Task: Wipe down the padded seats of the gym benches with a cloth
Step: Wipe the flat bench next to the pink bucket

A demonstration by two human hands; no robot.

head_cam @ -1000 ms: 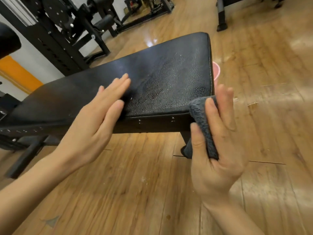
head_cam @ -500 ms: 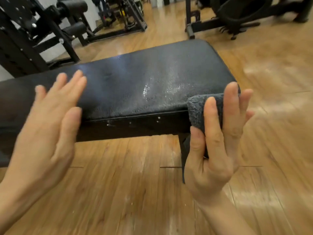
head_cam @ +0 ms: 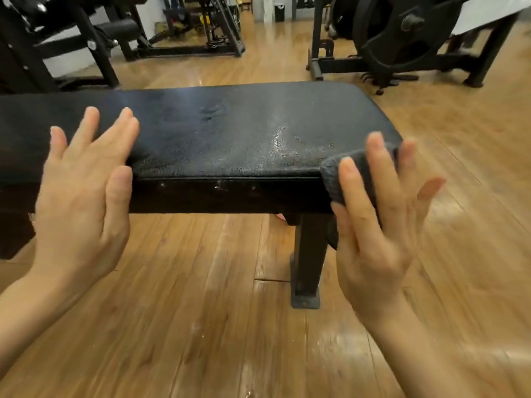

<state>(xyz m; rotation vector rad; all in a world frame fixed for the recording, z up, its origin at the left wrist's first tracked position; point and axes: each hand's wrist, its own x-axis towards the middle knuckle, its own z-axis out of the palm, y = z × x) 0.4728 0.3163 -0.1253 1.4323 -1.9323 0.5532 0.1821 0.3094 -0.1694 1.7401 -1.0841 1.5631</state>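
A black padded bench seat [head_cam: 230, 130] runs across the middle of the view, its surface shiny with damp patches. My right hand [head_cam: 376, 225] presses a dark grey cloth [head_cam: 333, 179] with straight fingers against the seat's near right corner; most of the cloth is hidden behind the palm. My left hand [head_cam: 83, 191] is flat with fingers spread at the seat's near edge on the left, holding nothing. Whether it touches the pad I cannot tell.
The bench's black metal leg [head_cam: 307, 254] stands on the wooden floor [head_cam: 201, 311] between my arms. Black gym machines [head_cam: 86, 44] stand at the back left, and a weight-plate machine [head_cam: 402, 38] at the back right.
The view has swung so the bench now lies straight across. My left hand has slid left along the near edge. My right hand keeps the cloth on the right corner, fingers spreading a little.
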